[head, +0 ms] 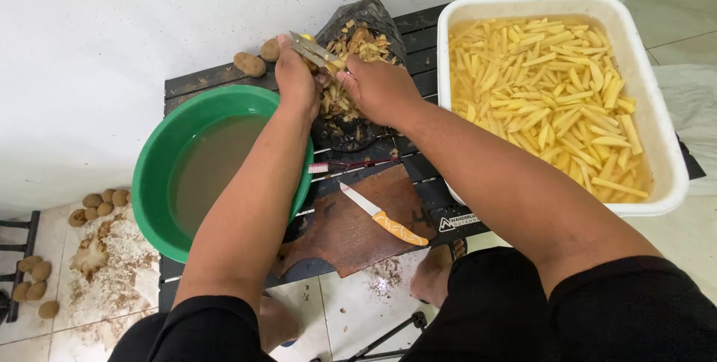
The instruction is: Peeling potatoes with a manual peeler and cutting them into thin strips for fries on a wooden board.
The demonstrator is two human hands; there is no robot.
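Your grip sits at the far edge of the black slatted table (418,44), and everything else spreads out from it: off to its right stands the big white tub (657,119), filled with pale yellow potato sticks lying in water, and to its left and nearer you is the green basin (153,153) holding cloudy brown water, its rim passing under your left forearm. Directly beneath your hands lies the black bag (373,14), open and heaped with potato peelings. Toward you from the grip rests a dark brown cutting board (351,235), and on it a knife (385,216) with an orange handle, blade pointing back toward your hands. Just left of the grip, on the table edge by the wall, sit two unpeeled potatoes (250,65); more lie on the dirty floor well to the left. Your left hand (296,78) is closed around a metal peeler (314,51), whose blade reaches across to the right. Your right hand (381,89) is curled shut on a potato (337,65), mostly hidden by your fingers, only a small yellowish bit showing where the peeler's tip meets it above the bag
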